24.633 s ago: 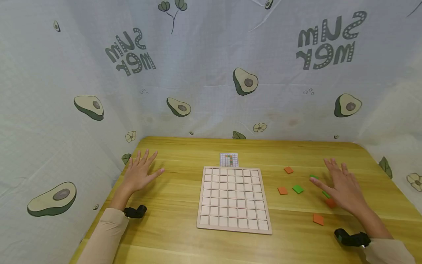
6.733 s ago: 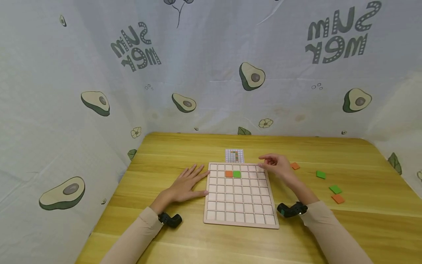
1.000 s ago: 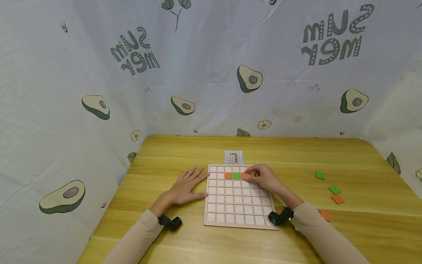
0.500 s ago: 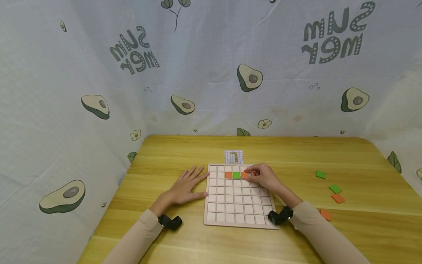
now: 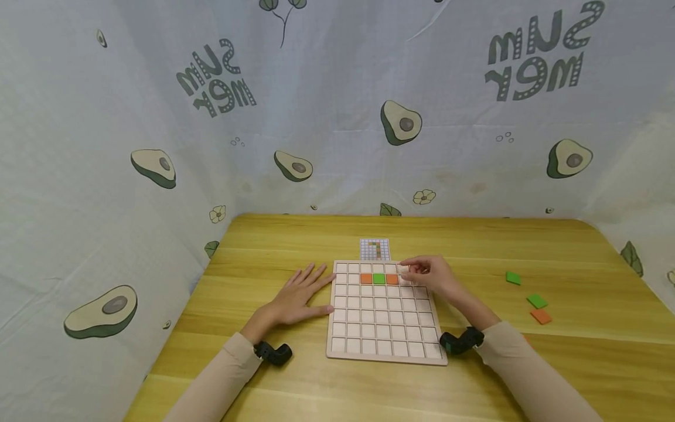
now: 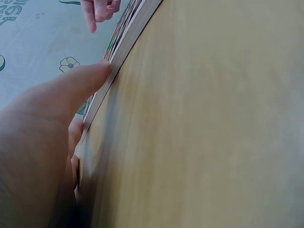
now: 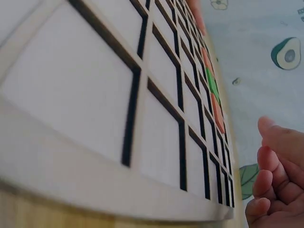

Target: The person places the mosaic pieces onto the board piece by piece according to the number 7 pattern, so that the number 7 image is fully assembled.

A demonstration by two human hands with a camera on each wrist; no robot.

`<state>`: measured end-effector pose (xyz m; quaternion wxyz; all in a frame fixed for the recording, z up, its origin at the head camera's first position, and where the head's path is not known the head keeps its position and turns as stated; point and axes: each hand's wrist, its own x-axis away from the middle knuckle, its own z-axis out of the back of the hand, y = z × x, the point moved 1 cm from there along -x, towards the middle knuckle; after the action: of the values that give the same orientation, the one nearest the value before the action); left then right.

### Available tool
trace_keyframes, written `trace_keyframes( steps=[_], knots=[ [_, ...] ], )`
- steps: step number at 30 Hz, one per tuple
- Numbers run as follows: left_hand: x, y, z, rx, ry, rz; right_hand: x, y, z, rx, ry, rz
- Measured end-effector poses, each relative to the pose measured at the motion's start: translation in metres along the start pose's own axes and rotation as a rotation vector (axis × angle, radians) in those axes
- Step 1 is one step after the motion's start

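A wooden grid board lies in the middle of the table. In its second row from the back sit an orange tile, a green tile and another orange tile, side by side. My left hand rests flat on the table, fingers spread, with thumb and little finger touching the board's left edge. Over the board's back right corner hovers my right hand, fingers loosely bent. The right wrist view shows nothing between that hand's thumb and fingers.
Behind the board lies a small printed card with a coloured grid pattern. To the right are two loose green tiles and an orange tile. Another orange one is mostly hidden by the right sleeve. A printed cloth hangs behind the table.
My right hand has let go of the second orange tile, which stays in its cell, and has moved away to the right. The left hand has stayed put.
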<state>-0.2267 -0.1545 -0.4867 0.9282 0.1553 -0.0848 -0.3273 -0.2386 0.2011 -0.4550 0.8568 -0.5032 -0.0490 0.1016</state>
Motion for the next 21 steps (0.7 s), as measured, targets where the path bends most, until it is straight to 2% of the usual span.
trace_keyframes(
  steps=[6, 16, 21],
  knots=[
    [0.0, -0.001, -0.001, -0.006, -0.003, 0.001, 0.005, 0.001, 0.023, 0.048, 0.052, 0.019],
    [0.0, 0.001, 0.001, 0.016, -0.007, 0.005, 0.018, 0.01, 0.057, 0.044, 0.141, 0.05],
    [0.001, 0.001, 0.0, 0.009, 0.0, 0.0, 0.026, 0.018, 0.074, 0.064, 0.167, 0.035]
  ],
)
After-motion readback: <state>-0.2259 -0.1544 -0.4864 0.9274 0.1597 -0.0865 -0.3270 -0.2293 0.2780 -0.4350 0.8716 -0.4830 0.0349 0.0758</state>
